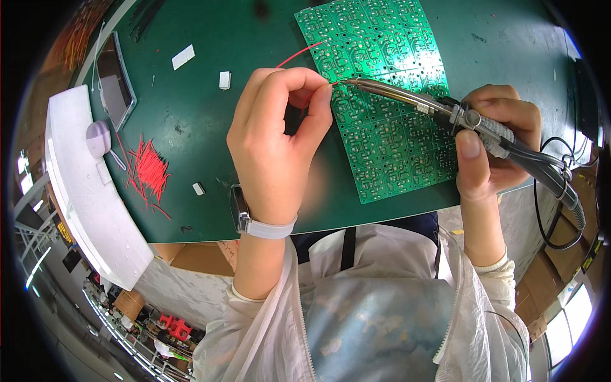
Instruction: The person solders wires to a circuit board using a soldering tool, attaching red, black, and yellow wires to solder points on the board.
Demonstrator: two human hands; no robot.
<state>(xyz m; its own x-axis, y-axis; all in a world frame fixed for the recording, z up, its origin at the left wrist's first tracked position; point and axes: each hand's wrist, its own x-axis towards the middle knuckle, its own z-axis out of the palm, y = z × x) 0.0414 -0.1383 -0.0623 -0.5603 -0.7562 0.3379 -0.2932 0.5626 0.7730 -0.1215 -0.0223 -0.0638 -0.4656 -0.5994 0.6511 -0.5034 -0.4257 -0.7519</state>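
A large green circuit board panel [398, 130], divided into many small repeated boards, lies on the green work mat. My left hand [280, 118] is over its left edge, thumb and forefinger pinching a short red wire [336, 83] whose end touches the board. In my right hand [503, 134] is a soldering iron [420, 102] with a grey ridged grip, its tip resting at that wire end. Another red wire [299, 54] sticks out from the board near its upper left, passing behind my left hand.
Left of my hand lies a pile of red wires [149, 169]. Small white blocks [183, 57] are scattered on the green mat [197, 121]. A phone [116, 83] and a lilac case [98, 139] sit by a white ledge [83, 184]. The iron's cable [569, 197] hangs at right.
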